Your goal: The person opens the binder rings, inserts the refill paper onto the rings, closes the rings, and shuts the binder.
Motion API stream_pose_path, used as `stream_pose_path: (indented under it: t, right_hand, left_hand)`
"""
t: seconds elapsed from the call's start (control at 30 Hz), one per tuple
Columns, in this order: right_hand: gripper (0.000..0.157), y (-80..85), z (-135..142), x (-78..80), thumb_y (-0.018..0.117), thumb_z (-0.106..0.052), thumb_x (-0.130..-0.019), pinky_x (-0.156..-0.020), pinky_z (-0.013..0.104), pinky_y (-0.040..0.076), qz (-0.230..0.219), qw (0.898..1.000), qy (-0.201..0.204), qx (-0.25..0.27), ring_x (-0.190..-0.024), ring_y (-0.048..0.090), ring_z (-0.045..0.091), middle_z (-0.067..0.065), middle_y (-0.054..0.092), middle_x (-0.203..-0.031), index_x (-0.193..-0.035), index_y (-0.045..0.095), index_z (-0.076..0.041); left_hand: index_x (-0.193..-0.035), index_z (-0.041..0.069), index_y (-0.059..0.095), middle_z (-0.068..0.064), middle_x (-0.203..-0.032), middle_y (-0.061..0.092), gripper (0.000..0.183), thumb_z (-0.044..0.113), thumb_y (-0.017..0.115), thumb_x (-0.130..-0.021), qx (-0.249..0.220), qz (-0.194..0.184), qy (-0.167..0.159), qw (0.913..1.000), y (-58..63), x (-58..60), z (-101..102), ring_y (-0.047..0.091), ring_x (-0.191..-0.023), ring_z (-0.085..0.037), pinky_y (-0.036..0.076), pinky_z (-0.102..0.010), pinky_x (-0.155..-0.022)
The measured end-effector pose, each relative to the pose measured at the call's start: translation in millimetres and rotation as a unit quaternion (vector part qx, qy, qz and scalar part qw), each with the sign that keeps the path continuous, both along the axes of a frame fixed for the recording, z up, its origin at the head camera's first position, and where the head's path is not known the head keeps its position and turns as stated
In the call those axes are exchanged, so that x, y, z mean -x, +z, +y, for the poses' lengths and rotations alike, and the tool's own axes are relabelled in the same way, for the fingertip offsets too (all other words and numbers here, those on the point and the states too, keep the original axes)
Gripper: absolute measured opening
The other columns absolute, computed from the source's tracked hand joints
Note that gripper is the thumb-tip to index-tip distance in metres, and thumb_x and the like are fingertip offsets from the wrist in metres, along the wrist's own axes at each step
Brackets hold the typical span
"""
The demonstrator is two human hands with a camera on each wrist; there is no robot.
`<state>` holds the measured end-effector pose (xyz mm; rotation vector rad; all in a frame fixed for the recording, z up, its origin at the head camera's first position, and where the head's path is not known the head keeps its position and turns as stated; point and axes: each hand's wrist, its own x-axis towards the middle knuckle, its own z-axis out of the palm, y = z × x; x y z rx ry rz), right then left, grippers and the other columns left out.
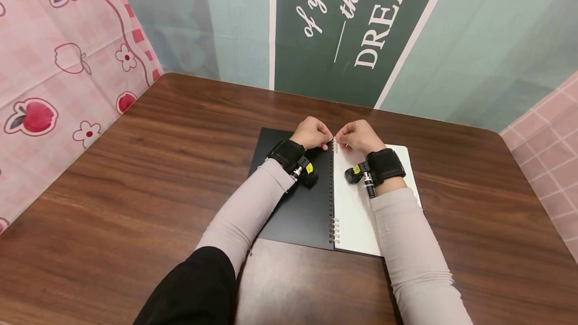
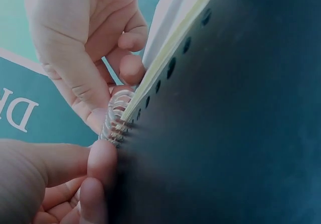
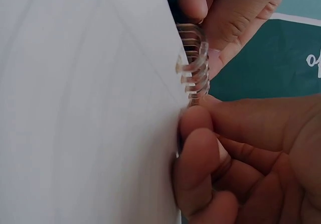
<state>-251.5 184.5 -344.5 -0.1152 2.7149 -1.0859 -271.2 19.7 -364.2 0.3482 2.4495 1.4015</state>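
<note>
An open notebook lies on the table, its black cover (image 1: pixel 300 214) on the left and a white page (image 1: pixel 356 214) on the right. Clear plastic binding rings (image 3: pixel 195 73) run through holes at the spine's far end. Both hands meet there. With thumb and fingertips, my left hand (image 1: pixel 311 133) pinches the rings from the cover side. From the page side, my right hand (image 1: pixel 359 136) pinches the same rings. In the left wrist view, a row of punched holes (image 2: pixel 171 67) shows along the cover's edge. The fingertips hide part of the rings.
Another set of clear rings (image 1: pixel 335 230) sits at the spine's near end. Brown wooden table (image 1: pixel 135 179) surrounds the notebook. Behind it hangs a green cloth with white lettering (image 1: pixel 334 24); a pink fruit-patterned cloth (image 1: pixel 67 64) borders the left, and pink tile pattern (image 1: pixel 551 154) the right.
</note>
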Motion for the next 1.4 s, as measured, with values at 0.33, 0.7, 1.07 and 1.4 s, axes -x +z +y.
stream_pose_path:
  t: [0.33, 0.7, 1.07, 1.4]
  right_hand:
    - [0.015, -0.9, 0, 0.4, 0.059, -0.001, -0.094, -0.059, 0.021, 0.044, 0.008, 1.000, 0.000, 0.009, -0.061, 0.055, 0.007, 0.000, 0.061, -0.068, -0.099, 0.068, 0.010]
    - [0.017, 7.2, 6, -4.1, 0.059, -0.008, -0.095, -0.061, 0.026, 0.043, -0.054, 0.998, 0.026, -0.037, -0.068, 0.055, 0.012, 0.002, 0.062, -0.076, -0.102, 0.066, 0.007]
    - [0.010, 8.6, 12, -6.1, 0.064, -0.007, -0.093, -0.058, 0.024, 0.038, -0.075, 0.990, 0.110, -0.051, -0.064, 0.048, 0.013, -0.002, 0.055, -0.069, -0.095, 0.065, 0.003]
    - [0.009, 6.8, 10, -4.8, 0.067, -0.008, -0.092, -0.058, 0.026, 0.039, -0.045, 0.988, 0.131, -0.075, -0.063, 0.048, 0.014, -0.001, 0.054, -0.068, -0.094, 0.065, 0.001]
  left_hand:
    - [-0.093, 0.003, 0.077, 0.005, -0.056, 0.060, 0.012, 0.011, 0.068, -0.093, 0.017, 0.013, 0.006, 0.9997, -1.5, 1.8, 2, 0.059, -0.052, -0.003, 0.039, -0.015, -0.053]
    - [-0.096, -0.001, 0.072, 0.003, -0.058, 0.058, 0.015, 0.012, 0.064, -0.095, 0.000, -0.007, -0.041, 0.9991, 2.7, 1.4, -9, 0.058, -0.054, -0.005, 0.045, -0.017, -0.057]
    - [-0.094, 0.001, 0.073, 0.005, -0.060, 0.059, 0.010, 0.008, 0.073, -0.088, 0.064, 0.010, -0.158, 0.9854, 6.9, 4.9, -18, 0.055, -0.058, -0.006, 0.043, -0.017, -0.060]
    - [-0.089, 0.003, 0.074, 0.005, -0.060, 0.058, 0.010, 0.012, 0.076, -0.087, 0.085, 0.031, -0.134, 0.9869, 8.8, 1.8, -15, 0.055, -0.057, -0.006, 0.041, -0.017, -0.057]
